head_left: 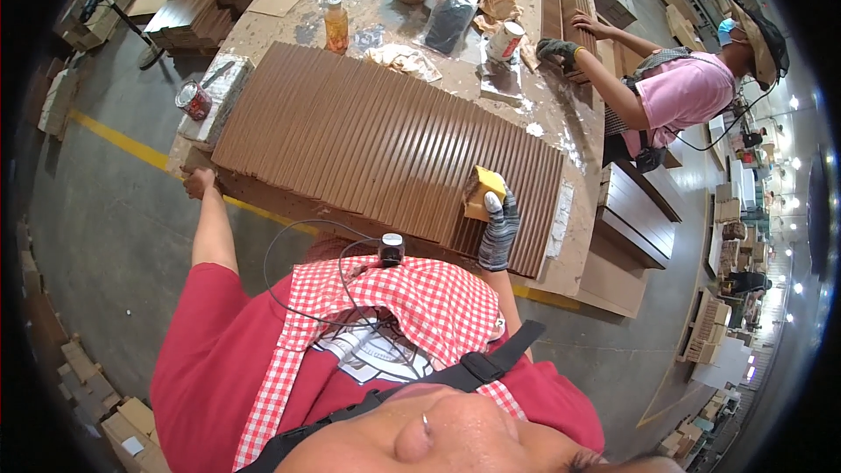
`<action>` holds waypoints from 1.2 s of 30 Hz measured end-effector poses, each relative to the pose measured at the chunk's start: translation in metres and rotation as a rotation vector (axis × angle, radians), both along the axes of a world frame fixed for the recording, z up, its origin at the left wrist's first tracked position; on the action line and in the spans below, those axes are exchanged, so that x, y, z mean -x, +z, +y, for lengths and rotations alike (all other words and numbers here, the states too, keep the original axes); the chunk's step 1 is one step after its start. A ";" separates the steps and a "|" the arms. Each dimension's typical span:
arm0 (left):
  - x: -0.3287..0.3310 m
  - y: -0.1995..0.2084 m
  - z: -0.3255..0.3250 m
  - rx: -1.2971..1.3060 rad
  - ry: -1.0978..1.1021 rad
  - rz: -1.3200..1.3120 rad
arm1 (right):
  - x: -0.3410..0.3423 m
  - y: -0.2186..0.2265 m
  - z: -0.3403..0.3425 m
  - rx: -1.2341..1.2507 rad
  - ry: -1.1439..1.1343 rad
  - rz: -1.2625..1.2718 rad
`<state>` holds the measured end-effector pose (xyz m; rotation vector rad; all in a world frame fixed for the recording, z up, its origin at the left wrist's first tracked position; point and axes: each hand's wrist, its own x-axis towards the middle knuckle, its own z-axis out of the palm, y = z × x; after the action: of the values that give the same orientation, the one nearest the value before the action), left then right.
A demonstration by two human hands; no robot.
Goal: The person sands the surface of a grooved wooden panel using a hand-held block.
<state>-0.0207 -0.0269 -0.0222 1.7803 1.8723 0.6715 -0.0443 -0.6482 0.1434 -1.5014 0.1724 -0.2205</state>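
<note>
A wide brown panel of many narrow ridged slats (368, 144) lies across the worktable in front of me. My right hand (498, 229), in a grey striped knit glove, grips a yellow and tan sponge block (486, 188) on the slats toward the panel's right end. My bare left hand (200, 182) is closed around the table's near left corner, just beside the panel's left end; its fingertips are partly hidden. An open tin (194, 100) with dark reddish stains stands on a white-wrapped block (219, 114) beyond that hand, with a flat tool lying beside it.
Past the panel, the stained worktable (298, 22) holds an amber bottle (336, 26), a crumpled rag (405, 61), a dark package (450, 23) and a white can (505, 42). At the right, a co-worker in a pink shirt (688, 96) handles long brown slats (569, 0). Board stacks (193, 22) stand left.
</note>
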 end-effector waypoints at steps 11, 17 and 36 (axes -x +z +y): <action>0.021 -0.021 0.017 0.032 -0.152 0.241 | 0.004 -0.015 -0.012 -0.058 -0.002 -0.004; 0.013 -0.004 0.002 0.040 -0.179 0.178 | -0.002 -0.017 -0.010 -0.024 -0.022 -0.052; 0.001 0.024 -0.023 0.122 0.027 -0.055 | -0.001 -0.018 -0.013 -0.058 -0.039 -0.039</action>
<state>-0.0217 -0.0498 0.0014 1.6461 1.8627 0.5968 -0.0432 -0.6610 0.1252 -1.4365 0.1756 -0.2735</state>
